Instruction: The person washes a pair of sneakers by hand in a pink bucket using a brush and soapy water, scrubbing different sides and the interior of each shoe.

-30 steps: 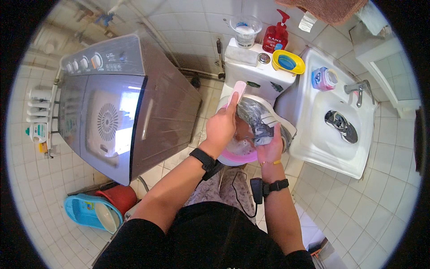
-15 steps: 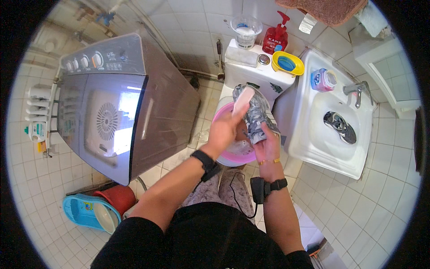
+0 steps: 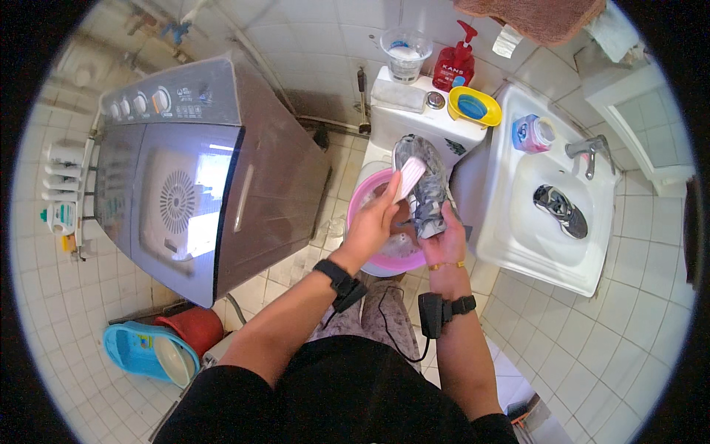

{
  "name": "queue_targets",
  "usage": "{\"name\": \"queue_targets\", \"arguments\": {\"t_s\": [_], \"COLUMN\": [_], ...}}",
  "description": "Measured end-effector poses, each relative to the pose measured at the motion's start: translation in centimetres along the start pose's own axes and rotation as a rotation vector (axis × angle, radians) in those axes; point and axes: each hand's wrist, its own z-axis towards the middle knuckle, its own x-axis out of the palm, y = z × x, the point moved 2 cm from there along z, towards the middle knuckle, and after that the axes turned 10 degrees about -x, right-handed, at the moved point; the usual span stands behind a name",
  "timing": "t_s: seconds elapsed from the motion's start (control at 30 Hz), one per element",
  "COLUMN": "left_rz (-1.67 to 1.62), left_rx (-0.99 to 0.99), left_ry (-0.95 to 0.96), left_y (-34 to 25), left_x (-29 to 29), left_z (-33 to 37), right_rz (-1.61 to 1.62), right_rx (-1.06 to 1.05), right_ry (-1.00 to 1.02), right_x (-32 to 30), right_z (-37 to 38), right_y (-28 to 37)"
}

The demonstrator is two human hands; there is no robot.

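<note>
My left hand (image 3: pixel 373 226) grips a pale pink scrubbing brush (image 3: pixel 411 176), which lies against the side of a grey and black patterned sneaker (image 3: pixel 429 198). My right hand (image 3: pixel 446 241) is wrapped around one end of the sneaker and holds it tilted over a pink basin (image 3: pixel 356 205). Foamy, brownish water shows inside the basin below. A second dark sneaker (image 3: pixel 560 210) rests in the white sink (image 3: pixel 514 235) on the right. The brush's bristles are hidden from view.
A washing machine (image 3: pixel 274 177) stands on the left. On the toilet tank (image 3: pixel 384 118) are a red pump bottle (image 3: pixel 453 66), a clear plastic tub (image 3: pixel 406 63) and a yellow dish (image 3: pixel 491 113). A pink and blue container (image 3: pixel 532 133) sits by the faucet (image 3: pixel 591 154). Blue basin (image 3: pixel 126 355) lower left.
The brush has moved down along the sneaker and tilted to the right, with my left hand turning. The sneaker has shifted slightly, its far end rising a little. My right hand keeps its grip.
</note>
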Motion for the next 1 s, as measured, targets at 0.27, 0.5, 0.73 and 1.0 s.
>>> {"name": "queue_targets", "arguments": {"t_s": [0.27, 0.5, 0.73, 1.0], "left_rz": [-0.150, -0.223, -0.239, -0.415], "left_rx": [-0.004, 0.022, -0.236, -0.069], "left_ry": [-0.032, -0.020, 0.175, 0.125], "left_y": [-3.3, -0.1, -3.1, -2.3], "left_x": [-2.3, -0.9, -1.2, -0.7], "left_z": [3.9, 1.0, 3.8, 2.1], "right_rz": [0.044, 0.141, 0.207, 0.332], "right_rx": [0.040, 0.009, 0.044, 0.082], "right_ry": [0.013, -0.034, -0.110, -0.044], "right_x": [-2.2, -1.7, 0.0, -1.3], "right_z": [0.2, 1.1, 0.1, 1.4], "right_y": [-0.3, 0.6, 0.3, 1.3]}}
